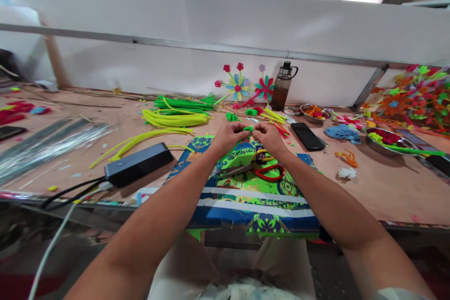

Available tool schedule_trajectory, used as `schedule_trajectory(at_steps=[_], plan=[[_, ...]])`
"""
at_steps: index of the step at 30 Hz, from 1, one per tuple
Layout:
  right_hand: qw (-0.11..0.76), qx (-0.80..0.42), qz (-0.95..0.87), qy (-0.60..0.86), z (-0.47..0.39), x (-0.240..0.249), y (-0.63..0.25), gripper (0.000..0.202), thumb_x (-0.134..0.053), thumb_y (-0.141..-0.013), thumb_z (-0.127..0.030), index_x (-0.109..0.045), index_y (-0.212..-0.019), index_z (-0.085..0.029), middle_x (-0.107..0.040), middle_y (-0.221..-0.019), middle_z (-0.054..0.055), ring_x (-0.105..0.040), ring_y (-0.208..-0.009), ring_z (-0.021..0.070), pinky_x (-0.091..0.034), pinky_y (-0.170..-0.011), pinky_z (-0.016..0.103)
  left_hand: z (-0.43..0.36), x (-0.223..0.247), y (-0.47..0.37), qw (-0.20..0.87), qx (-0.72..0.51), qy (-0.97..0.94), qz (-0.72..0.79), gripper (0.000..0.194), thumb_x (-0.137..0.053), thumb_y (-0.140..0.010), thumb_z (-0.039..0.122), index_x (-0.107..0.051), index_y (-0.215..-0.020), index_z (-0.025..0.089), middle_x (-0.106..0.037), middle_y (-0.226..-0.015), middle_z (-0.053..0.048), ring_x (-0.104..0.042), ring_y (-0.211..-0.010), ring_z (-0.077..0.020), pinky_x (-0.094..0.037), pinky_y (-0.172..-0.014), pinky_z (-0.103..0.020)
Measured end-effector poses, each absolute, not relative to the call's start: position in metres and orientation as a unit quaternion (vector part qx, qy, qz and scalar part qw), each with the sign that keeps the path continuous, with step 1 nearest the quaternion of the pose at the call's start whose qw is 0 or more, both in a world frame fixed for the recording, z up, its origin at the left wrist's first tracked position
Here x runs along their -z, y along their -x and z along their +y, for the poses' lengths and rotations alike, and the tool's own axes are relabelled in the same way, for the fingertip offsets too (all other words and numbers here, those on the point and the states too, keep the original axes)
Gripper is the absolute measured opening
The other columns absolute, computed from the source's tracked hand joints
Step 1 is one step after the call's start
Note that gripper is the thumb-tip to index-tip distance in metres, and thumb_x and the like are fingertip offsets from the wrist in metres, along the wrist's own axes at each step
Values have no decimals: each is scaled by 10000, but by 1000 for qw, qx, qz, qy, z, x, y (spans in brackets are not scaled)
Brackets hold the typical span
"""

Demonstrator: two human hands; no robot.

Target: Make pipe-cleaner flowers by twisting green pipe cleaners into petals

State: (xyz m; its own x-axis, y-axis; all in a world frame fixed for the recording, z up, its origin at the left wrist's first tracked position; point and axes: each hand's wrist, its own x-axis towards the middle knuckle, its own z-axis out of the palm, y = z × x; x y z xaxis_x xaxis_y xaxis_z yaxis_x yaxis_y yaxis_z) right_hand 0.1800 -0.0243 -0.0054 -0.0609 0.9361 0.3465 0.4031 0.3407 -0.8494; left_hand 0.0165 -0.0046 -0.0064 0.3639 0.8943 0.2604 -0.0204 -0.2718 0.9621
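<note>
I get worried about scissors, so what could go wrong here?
The red-handled scissors lie close to the hands and might scratch someone reaching down. The small green piece pinched between the hands could slip. The bottle beside the fuzzy flowers might topple if knocked.

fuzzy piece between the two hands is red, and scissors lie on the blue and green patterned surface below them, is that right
Not quite: the head view shows that the fuzzy piece between the left hand and right hand is green, not red. The scissors do lie on the patterned surface.
</note>
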Motion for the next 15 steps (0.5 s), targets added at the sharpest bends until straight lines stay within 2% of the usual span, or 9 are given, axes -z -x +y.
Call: schedule_trajectory(at_steps=[4,8,12,15], plan=[[466,-378,-624,500,-23,7,-178,113,-508,-671,-250,-468,-581,-195,-470,-526,-36,-405,-509,98,-317,-505,251,-6,8,-19,430,-461,-684,365,58,-725,-679,153,-714,-733,170,-643,-610,2,-561,-582,-112,-414,-567,-195],[473,-444,-605,461,-23,7,-177,121,-553,-683,-292,-484,-656,-197,-509,-600,-26,-456,-538,103,-374,-517,247,-4,9,-19,567,-466,-584,347,89,-751,-661,189,-683,-695,144,-634,-599,-13,-549,-531,-104,-416,-517,-197],[520,-320,-670,423,-26,5,-177,205,-593,-714,-277,-541,-900,-208,-565,-761,-11,-533,-680,128,-437,-613,257,-1,6,-17,677,-453,-466,344,144,-774,-629,181,-653,-683,124,-609,-583,-16,-542,-494,-87,-416,-466,-180],[513,-190,-732,406,-28,5,-180,153,-566,-778,-235,-577,-927,-205,-589,-817,28,-559,-762,162,-453,-652,281,-3,3,-17,709,-439,-428,348,102,-741,-656,146,-655,-697,110,-601,-581,-17,-530,-473,-73,-408,-434,-163]])
